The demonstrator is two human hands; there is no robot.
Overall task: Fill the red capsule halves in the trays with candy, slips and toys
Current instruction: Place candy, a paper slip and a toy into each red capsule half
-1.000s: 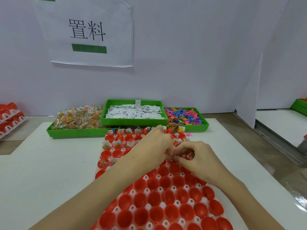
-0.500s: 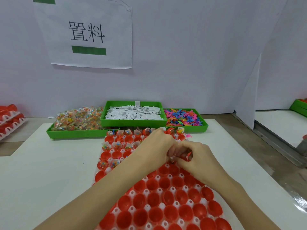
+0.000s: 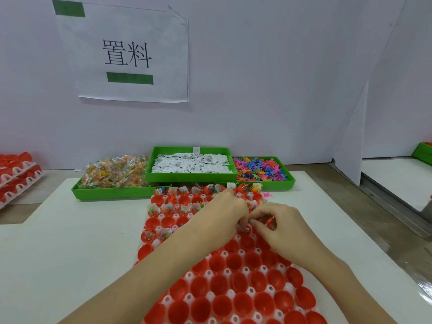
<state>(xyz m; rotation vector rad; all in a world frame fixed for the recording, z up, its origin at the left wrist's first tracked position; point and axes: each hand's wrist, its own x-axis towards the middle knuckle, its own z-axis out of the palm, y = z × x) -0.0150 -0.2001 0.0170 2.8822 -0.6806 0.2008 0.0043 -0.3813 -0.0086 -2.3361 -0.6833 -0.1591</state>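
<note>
A white tray point(image 3: 288, 289) of red capsule halves point(image 3: 240, 302) lies in front of me. The far rows hold candy packets point(image 3: 168, 208); the near rows are hollow. My left hand point(image 3: 222, 213) and my right hand point(image 3: 280, 226) meet fingertip to fingertip over the tray's middle right. Small items are pinched between the fingers, and an orange-red piece point(image 3: 269, 221) shows in the right hand; what the left hand holds is hidden. Behind the tray stand three green bins: candy point(image 3: 114, 174), white slips point(image 3: 190, 163) and coloured toys point(image 3: 259, 169).
Stacked trays of red halves point(image 3: 16, 174) sit at the far left. A white wall with a paper sign point(image 3: 126, 54) stands behind the bins. A white divider panel point(image 3: 353, 141) and another green bin point(image 3: 423, 152) are at the right.
Both hands stay pressed together over the same part of the tray; fingers shift slightly, and the view has tilted down a little.
</note>
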